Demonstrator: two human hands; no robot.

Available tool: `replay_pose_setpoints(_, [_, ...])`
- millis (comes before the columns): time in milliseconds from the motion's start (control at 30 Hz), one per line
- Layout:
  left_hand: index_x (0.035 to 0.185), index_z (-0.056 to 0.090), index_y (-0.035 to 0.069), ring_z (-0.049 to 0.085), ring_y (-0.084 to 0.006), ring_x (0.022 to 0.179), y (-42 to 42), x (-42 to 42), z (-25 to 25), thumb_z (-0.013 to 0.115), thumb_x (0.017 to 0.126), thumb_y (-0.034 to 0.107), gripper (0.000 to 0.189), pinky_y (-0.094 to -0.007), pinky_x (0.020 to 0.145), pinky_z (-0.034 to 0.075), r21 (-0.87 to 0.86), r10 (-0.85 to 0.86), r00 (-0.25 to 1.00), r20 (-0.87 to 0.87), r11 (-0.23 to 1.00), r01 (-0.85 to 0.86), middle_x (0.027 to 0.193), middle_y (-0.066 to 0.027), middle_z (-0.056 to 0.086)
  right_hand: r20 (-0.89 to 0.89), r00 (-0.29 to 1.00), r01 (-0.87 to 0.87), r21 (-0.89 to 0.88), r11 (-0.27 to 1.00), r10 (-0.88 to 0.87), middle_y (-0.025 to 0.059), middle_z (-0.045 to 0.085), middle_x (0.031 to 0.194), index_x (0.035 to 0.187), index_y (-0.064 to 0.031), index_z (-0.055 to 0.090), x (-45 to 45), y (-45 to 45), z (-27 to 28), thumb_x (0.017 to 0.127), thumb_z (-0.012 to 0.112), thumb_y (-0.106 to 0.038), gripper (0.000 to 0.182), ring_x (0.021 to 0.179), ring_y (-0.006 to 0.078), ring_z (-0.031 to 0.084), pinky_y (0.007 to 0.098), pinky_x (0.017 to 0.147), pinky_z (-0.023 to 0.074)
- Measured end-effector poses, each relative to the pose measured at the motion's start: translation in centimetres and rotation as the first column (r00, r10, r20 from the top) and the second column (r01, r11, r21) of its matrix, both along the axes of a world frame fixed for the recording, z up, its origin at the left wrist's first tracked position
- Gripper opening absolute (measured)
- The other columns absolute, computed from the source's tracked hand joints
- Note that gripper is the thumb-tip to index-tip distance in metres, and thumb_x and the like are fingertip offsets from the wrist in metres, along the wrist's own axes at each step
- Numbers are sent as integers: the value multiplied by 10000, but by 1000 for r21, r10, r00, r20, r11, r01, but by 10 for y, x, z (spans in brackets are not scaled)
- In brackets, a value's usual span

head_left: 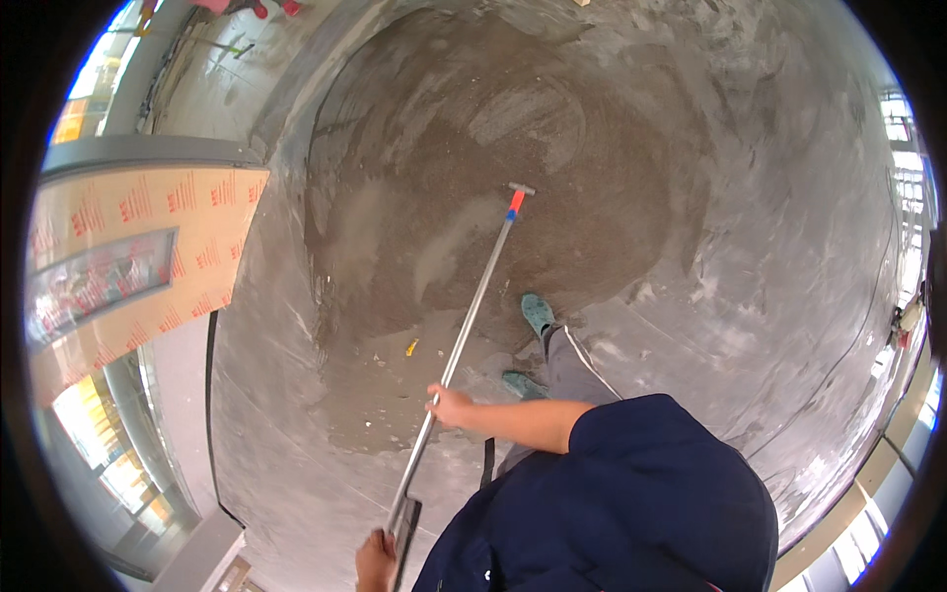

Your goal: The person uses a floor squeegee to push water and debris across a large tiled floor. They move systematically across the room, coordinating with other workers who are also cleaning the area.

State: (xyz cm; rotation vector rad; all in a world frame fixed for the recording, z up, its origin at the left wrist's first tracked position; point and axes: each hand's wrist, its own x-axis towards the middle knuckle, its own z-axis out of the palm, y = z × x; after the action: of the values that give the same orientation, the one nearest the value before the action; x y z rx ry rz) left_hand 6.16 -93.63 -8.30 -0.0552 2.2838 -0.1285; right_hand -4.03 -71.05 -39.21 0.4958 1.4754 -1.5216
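My right hand (449,407) is closed around the middle of a long metal pole (477,303). Lower down, near the bottom edge, my left hand (376,559) grips the same pole close to its near end. A dark, flat bar-like piece (408,525) lies along the pole beside this hand; whether it is fixed to the pole, I cannot tell. At the far end a red and blue socket (516,206) carries a small crosswise head (521,189), like a floor scraper. That head rests on or just above a damp, brownish patch of concrete floor (607,185).
Green clog-like shoes (537,314) stand at the patch's edge. A yellow scrap (411,346) and small crumbs lie left of the pole. On the left is a film-covered door (196,244). A green-handled tool (238,52) lies beyond it. A thin cable (843,370) runs along the right.
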Motion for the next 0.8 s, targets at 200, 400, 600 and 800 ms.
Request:
replay_pose_setpoints(200, [939, 568, 56, 612, -438, 701, 11, 13, -1, 559, 901, 268, 215, -529, 624, 482, 24, 151, 987, -53, 988, -150, 740, -220, 624, -59, 996, -68, 31, 997, 70, 88, 678, 860, 1237, -162, 529, -15, 4, 0, 847, 678, -350, 458, 826, 252, 652, 403, 728, 498])
replay_pose_setpoints(400, [918, 570, 50, 607, -450, 735, 61, -51, -22, 546, 907, 297, 249, -511, 632, 476, 18, 166, 982, -90, 986, -165, 766, -231, 624, -115, 993, -21, 84, 996, 31, 95, 674, 806, 1245, -160, 525, -77, 35, -25, 868, 654, -361, 446, 742, 246, 661, 393, 673, 501])
replay_pose_setpoints(600, [928, 566, 52, 582, -493, 729, 59, 0, 3, 506, 936, 312, 267, -542, 634, 453, -12, 366, 930, -20, 930, -367, 738, -261, 610, -176, 969, -160, 92, 983, 174, 157, 660, 1043, 1250, -171, 514, -48, 2, 13, 906, 571, -394, 414, 999, 344, 623, 460, 818, 480])
replay_pose_setpoints(800, [900, 557, 31, 572, -504, 728, 85, -67, -67, 500, 941, 293, 271, -548, 626, 452, 178, 335, 936, -113, 933, -312, 752, -285, 608, -326, 941, -26, 191, 981, 88, 186, 636, 1125, 1299, -155, 468, -120, 22, -37, 951, 446, -416, 435, 1063, 403, 593, 507, 844, 470])
